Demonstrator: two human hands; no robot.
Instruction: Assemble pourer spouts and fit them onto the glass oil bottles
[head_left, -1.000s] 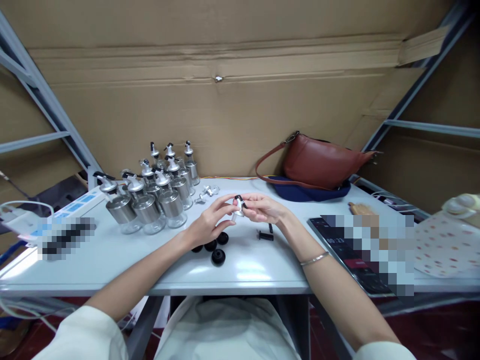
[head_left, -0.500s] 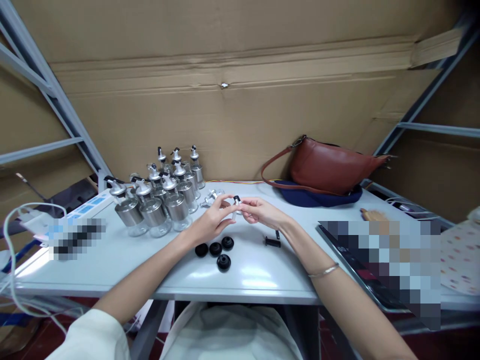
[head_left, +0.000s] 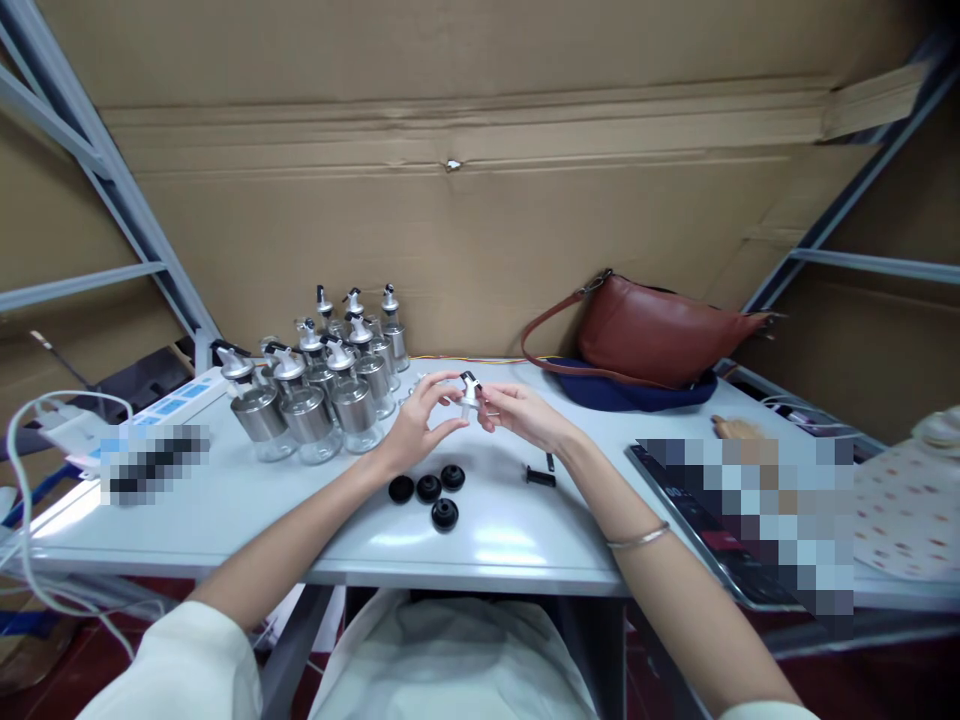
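Observation:
My left hand [head_left: 421,422] and my right hand [head_left: 519,413] meet above the middle of the white table [head_left: 225,510], both pinching a small silver pourer spout with a black tip [head_left: 469,392]. Several black rubber stoppers [head_left: 431,492] lie on the table just below my left hand. A small black stick-shaped part [head_left: 540,477] lies under my right wrist. A cluster of glass-and-steel dispenser bottles [head_left: 322,385] stands to the left of my left hand. One or two loose silver spouts [head_left: 414,386] lie behind my left hand's fingers.
A brown leather bag [head_left: 660,330] lies on a dark blue cloth [head_left: 600,392] at the back right. A blurred dark tray [head_left: 742,500] and spotted paper [head_left: 907,500] sit at the right. A power strip [head_left: 172,405] with cables lies at the left. Cardboard walls the back.
The two hands have stayed together on the spout, lifting it a little and turning it so its black tip points up. The camera shifted slightly.

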